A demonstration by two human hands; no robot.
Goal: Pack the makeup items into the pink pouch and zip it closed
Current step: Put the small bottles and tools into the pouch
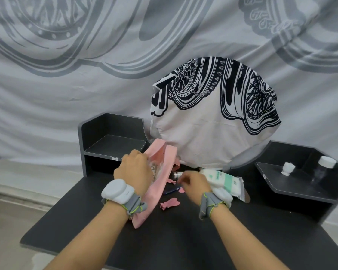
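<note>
Now, step in hand: loading loose items, judged from the open pouch and the items outside it
Location: pink pouch stands on edge on the table, mouth open upward
Hold: left grip has fingers curled over the pouch rim and holds the mouth spread
Reach: right grip is curled down over the small items beside the pouch; blurred, cannot tell whether it holds one
Outstanding: silver-capped tube, blue stick, white-and-green packet
Method: hold the mouth wide, feed slim items end first, slide the packet in flat last
Caution: the pink tassel could snag, so keep it off the zip line
</note>
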